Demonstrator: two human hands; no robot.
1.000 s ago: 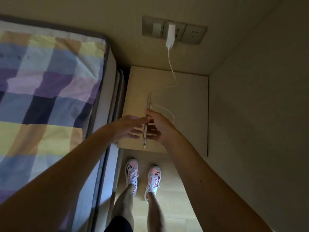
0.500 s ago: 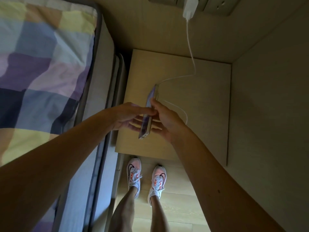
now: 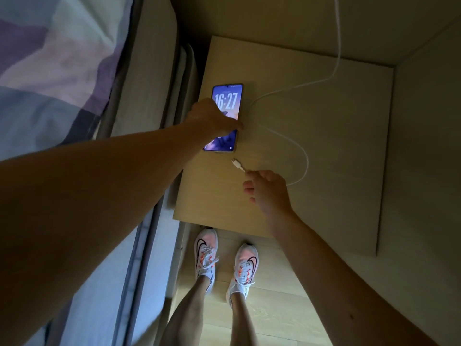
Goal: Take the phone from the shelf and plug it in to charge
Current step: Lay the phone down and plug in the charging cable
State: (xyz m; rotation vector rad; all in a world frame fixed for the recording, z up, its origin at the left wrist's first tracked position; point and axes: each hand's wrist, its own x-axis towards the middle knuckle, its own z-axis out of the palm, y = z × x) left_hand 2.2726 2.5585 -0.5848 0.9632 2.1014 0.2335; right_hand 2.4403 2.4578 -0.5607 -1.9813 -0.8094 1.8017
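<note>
The phone (image 3: pixel 228 103) lies flat, screen up and lit with a clock face, on the left part of the pale wooden bedside table (image 3: pixel 336 146). My left hand (image 3: pixel 212 119) rests over its middle, fingers on the screen and edge. My right hand (image 3: pixel 268 189) pinches the white charging cable (image 3: pixel 296 156) just behind its plug (image 3: pixel 237 164). The plug hangs free a little below the phone's bottom edge, not inserted. The cable loops across the table and runs up the wall out of frame.
A bed with a checked cover (image 3: pixel 55 71) stands close on the left, its frame against the table. A wall panel (image 3: pixel 424 158) closes the right side. My feet in white trainers (image 3: pixel 225 260) stand on the wooden floor before the table.
The phone went from being held on edge between both hands to lying flat with its screen lit. My right hand let go of it and took the cable end. The view tilted down.
</note>
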